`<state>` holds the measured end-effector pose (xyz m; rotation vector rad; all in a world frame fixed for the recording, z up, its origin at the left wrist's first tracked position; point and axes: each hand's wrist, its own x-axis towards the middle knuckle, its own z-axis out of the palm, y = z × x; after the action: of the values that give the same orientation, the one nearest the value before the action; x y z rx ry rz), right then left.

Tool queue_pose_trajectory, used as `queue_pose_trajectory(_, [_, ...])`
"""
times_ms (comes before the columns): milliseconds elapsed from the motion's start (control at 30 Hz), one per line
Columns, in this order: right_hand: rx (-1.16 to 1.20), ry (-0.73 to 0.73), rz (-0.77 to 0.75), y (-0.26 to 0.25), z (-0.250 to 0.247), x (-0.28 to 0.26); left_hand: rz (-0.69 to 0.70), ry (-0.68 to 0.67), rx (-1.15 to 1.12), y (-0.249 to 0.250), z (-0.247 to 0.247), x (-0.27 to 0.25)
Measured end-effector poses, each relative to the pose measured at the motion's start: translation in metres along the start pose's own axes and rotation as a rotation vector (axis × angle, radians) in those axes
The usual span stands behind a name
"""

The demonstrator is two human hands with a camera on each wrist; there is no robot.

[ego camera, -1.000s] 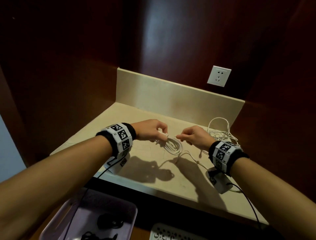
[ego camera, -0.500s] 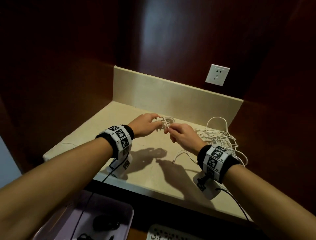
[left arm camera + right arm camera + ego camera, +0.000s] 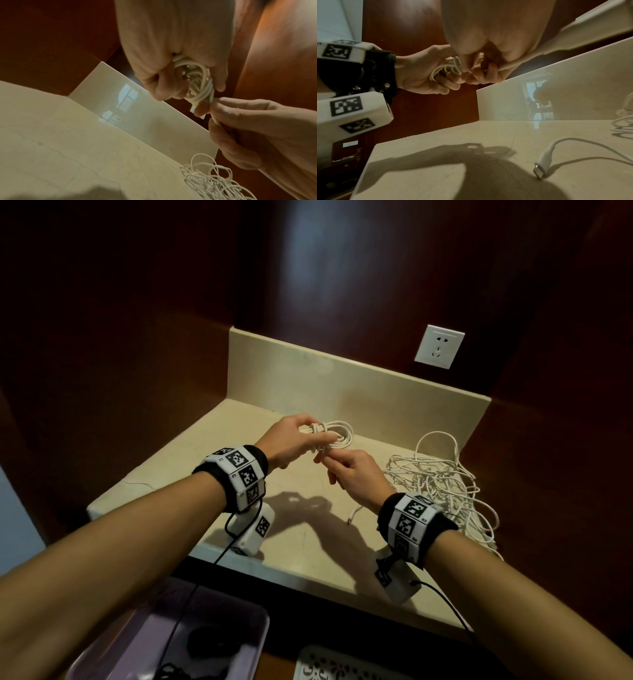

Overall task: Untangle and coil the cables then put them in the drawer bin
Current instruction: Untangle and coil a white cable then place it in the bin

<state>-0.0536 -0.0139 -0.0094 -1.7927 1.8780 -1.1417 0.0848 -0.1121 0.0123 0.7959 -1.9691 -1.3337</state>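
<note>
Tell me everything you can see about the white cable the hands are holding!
The white cable is smooth and round, and looks like rubbery plastic. It is wound into a small bundle of loops, held up above the beige countertop, not lying on it. The left hand grips the bundle at one end, with loops sticking out past the fingers. The right hand pinches its loose strand beside the bundle. It stays apart from the tangled pile of cables on the right.

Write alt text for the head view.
Above a beige stone counter, the left hand grips a coiled white cable while the right hand pinches its loose end. A tangled pile of white cables lies at right.
</note>
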Motion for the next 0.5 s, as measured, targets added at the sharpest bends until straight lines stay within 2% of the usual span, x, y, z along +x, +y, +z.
queue_pose_trajectory(200, [-0.050,-0.082,0.065,0.010,-0.006,-0.007,0.011,0.065,0.033,0.004,-0.006,0.000])
queue_pose_trajectory(367, [-0.195,-0.208,0.184,0.024,-0.018,-0.005,0.048,-0.040,0.035,0.010,-0.011,-0.007])
queue_pose_trajectory(500, [-0.234,-0.191,0.232,0.026,-0.033,-0.002,0.057,-0.127,0.046,0.018,-0.013,-0.014])
